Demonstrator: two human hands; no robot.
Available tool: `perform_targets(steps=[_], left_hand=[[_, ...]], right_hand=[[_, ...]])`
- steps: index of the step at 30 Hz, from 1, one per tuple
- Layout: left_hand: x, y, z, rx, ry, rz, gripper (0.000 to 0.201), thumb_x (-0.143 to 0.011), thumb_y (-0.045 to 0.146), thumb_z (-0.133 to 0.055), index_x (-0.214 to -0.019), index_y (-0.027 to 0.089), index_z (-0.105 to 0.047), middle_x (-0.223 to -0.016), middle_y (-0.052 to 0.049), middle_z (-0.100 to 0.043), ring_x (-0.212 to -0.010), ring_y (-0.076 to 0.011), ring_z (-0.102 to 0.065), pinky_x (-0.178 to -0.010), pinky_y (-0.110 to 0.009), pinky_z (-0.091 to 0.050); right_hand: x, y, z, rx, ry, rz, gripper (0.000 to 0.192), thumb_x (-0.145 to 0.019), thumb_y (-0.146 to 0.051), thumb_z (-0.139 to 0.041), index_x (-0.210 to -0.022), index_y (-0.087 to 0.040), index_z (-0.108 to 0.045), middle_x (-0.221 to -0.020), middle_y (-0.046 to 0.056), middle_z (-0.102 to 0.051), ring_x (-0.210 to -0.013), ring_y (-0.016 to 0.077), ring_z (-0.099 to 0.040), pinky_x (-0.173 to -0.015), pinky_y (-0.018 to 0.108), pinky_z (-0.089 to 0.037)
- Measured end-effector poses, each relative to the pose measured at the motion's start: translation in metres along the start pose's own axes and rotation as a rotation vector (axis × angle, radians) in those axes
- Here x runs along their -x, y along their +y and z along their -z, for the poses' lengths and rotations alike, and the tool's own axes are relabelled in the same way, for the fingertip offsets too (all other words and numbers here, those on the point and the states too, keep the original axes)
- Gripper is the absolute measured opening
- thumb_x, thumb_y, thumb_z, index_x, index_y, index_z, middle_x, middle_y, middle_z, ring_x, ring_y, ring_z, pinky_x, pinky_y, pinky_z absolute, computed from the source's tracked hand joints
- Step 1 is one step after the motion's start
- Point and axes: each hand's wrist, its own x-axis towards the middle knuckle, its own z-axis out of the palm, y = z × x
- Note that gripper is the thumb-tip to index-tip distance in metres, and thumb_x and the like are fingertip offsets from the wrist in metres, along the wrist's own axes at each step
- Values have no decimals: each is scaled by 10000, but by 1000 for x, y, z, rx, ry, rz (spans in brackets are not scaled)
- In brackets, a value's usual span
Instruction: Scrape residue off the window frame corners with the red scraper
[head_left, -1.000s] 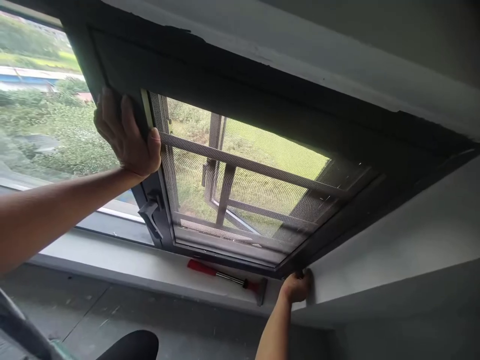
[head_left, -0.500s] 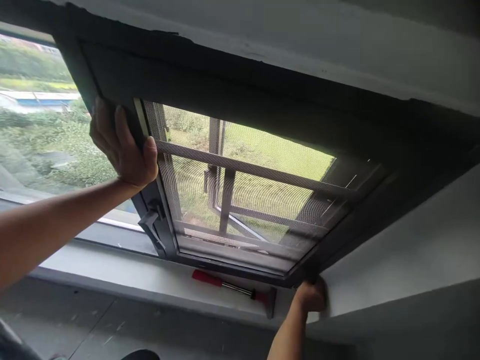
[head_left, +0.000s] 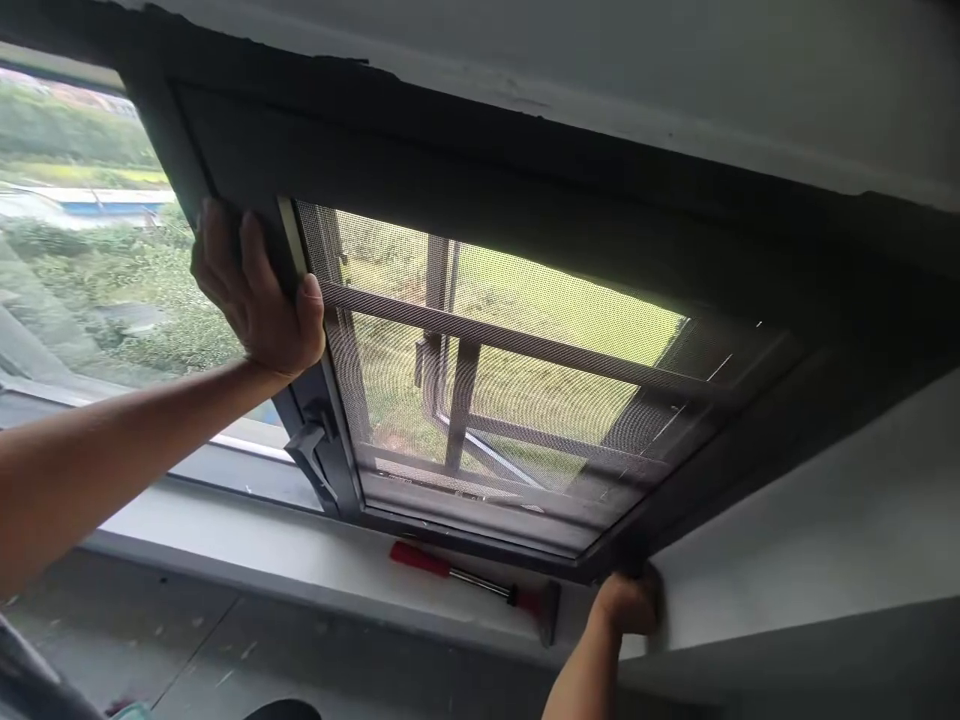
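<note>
My left hand (head_left: 259, 290) lies with fingers spread against the left upright of a dark window sash (head_left: 349, 500), thumb beside the insect screen (head_left: 540, 300). Below it, a grey window handle (head_left: 311, 450) is mounted on the same upright. At the sash's lower right corner, close to the white wall, is my right hand (head_left: 626, 603). It is closed, and its fingers are mostly hidden in shadow, so what it grips cannot be made out. A scraper with a red handle (head_left: 420, 559) and a dark head rests on the sill just left of that hand.
The white sill (head_left: 255, 540) runs along the window above a grey, speckled floor (head_left: 315, 630). On the right a white wall (head_left: 810, 540) meets the frame. Beyond the screen are bars and an outer sash opened outward. A glass pane (head_left: 97, 260) stands at the left.
The whole view has shifted slightly, so the window and both hands appear a little farther right. The left hand keeps its place on the sash, and the right stays at the lower corner.
</note>
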Motion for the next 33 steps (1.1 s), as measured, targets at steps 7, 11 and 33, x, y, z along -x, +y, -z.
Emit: perform_targets(steps=[7, 11, 33], left_hand=[[2, -5, -6, 37, 55, 21, 821, -812, 678, -134, -1365, 72, -172, -1392, -290, -179, -1300, -432, -152, -653, -494, -299], [4, -7, -8, 58, 70, 27, 822, -808, 685, -176, -1386, 100, -185, -1418, -262, -182, -1322, -392, -157, -829, -612, -297], [-2, 11, 3, -52, 28, 52, 814, -774, 634, -59, -1099, -72, -302, -661, -48, -324, -1224, -512, -213, -672, -413, -26]], right_hand=[[-1, -5, 3, 15, -25, -28, 187, -669, -254, -503, -817, -215, -611, -632, 112, -625, -633, 316, -624, -506, 398, -433], [1, -2, 6, 5, -57, -10, 184, -695, -285, -509, -836, -224, -609, -671, 109, -636, -675, 311, -631, -534, 396, -445], [5, 3, 10, -34, -72, 54, 247, -757, -319, -440, -929, -283, -613, -750, 79, -640, -706, 287, -630, -512, 360, -435]])
